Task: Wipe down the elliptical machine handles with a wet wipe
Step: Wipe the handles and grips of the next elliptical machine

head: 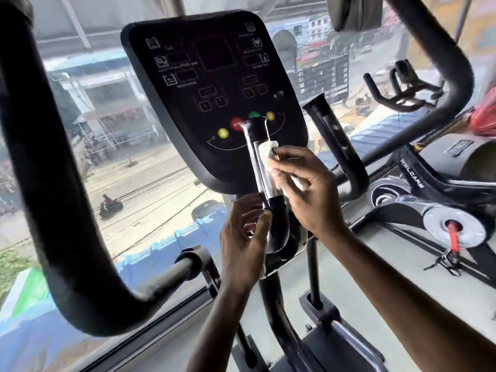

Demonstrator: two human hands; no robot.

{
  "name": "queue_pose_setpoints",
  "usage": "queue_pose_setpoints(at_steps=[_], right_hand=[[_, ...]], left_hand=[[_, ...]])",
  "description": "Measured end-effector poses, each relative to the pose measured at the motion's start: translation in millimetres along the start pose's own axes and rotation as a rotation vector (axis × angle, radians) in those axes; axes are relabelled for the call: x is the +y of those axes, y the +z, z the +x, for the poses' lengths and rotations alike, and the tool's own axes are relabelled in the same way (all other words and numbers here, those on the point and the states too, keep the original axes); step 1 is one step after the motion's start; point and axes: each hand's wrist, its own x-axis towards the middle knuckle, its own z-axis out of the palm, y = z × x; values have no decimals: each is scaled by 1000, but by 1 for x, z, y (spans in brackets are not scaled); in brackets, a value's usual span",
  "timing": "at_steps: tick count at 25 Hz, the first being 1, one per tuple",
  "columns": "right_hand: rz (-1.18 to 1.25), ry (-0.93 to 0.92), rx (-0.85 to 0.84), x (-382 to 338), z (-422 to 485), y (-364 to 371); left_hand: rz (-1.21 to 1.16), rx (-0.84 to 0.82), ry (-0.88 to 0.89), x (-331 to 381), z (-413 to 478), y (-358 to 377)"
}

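Note:
A short upright grip handle (pixel 258 154) with a shiny metal sensor strip stands in front of the black console (pixel 212 84). My right hand (pixel 303 189) presses a white wet wipe (pixel 265 153) against the strip's upper right side. My left hand (pixel 245 234) holds the black lower bend of the same handle from the left, fingers curled around it. A second matching grip handle (pixel 335 138) rises to the right, untouched. Two big black moving arm handles curve at the far left (pixel 40 162) and upper right (pixel 442 57).
A large window behind the console looks down on a street. A black exercise bike (pixel 429 210) stands on the grey floor at the right. The machine's centre post and linkage bars (pixel 314 267) run down below my hands.

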Motion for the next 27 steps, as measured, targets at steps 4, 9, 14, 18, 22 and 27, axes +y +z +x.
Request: queue_pose_setpoints(at_steps=[4, 9, 14, 18, 22, 27], right_hand=[[-540, -515, -434, -19, 36, -12], [-807, -748, -915, -42, 77, -17], [-951, -844, -961, -59, 101, -8], [-950, -753, -1405, -68, 60, -7], [-1010, -814, -1256, -64, 79, -4], [-1124, -815, -874, -64, 123, 1]], left_hand=[[-69, -31, -47, -5, 2, -3], [-124, -25, -90, -8, -7, 0], [5, 34, -71, -15, -16, 3], [162, 135, -109, -24, -24, 4], [172, 157, -130, -35, -28, 7], [154, 162, -103, -38, -27, 7]])
